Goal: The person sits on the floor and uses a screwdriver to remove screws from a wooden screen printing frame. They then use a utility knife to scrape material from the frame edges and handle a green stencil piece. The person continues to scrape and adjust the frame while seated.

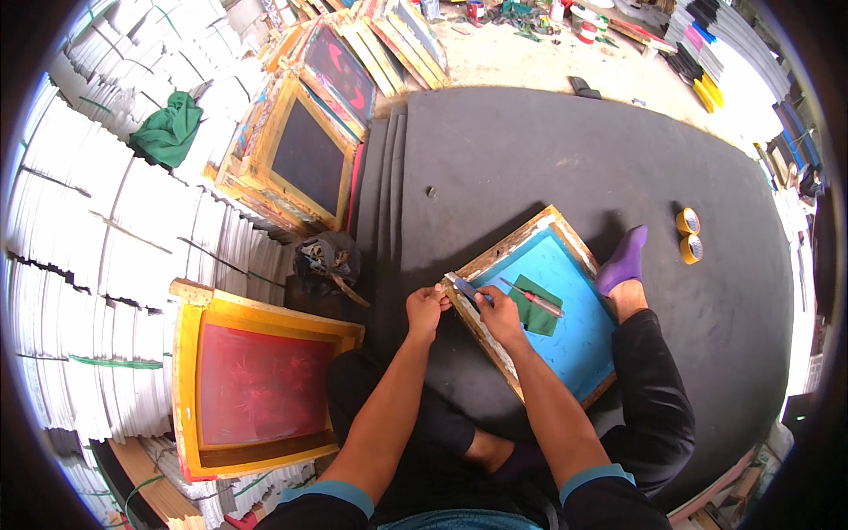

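Head view: we have a wooden frame [503,248] with blue mesh just right of centre, tilted on the dark mat [495,146]. We note the left hand [426,311] at the frame's left corner, fingers curled nearly closed; whether they pinch anything, we cannot tell. The right hand [500,316] is closed around a blue cutter [461,284], its tip at that corner. On the mesh we log a green cloth [536,320], a screwdriver [549,306] across it.

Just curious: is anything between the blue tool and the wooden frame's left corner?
Nothing visible: the blue tool, in the right fingers, is at that corner of the frame; the left fingers are close by.
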Available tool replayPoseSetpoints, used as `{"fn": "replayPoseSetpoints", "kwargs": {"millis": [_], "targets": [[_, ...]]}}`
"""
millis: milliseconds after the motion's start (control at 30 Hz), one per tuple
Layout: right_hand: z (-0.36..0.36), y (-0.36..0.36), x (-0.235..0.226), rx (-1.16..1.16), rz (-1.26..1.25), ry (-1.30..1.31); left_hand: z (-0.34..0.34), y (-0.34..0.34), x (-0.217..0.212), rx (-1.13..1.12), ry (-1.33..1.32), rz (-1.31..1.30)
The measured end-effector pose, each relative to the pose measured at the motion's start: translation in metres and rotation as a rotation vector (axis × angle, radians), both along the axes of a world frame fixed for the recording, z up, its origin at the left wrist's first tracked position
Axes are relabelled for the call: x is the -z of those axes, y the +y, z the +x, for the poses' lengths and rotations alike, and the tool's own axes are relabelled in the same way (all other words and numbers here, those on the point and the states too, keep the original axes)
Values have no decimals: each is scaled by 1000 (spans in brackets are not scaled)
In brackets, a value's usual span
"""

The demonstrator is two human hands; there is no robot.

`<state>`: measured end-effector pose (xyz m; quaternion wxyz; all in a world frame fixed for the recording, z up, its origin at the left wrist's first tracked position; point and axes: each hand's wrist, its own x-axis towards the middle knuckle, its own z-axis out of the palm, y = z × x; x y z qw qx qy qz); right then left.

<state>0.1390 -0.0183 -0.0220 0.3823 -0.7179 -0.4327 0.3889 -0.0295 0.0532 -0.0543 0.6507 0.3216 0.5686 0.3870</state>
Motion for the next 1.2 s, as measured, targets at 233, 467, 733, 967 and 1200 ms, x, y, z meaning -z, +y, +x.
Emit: {"fn": "replayPoseSetpoints", "kwargs": {"millis": [233, 467, 733, 967, 1200], "targets": [[5, 0, 2, 17, -14, -95, 9, -9, -8, -62, 140, 67], [-3, -1, 7, 42, 61, -129, 10, -12, 2, -133, 106, 69], [-13, 6, 6, 62, 63, -203, 10, -13, 14, -146, 62, 34], [-17, -15, -9, 160, 76, -83, 3, -22, 0, -180, -55, 71], [-27, -42, 1, 296, 151, -98, 2, -4, -23, -62, 456, 148]]}}
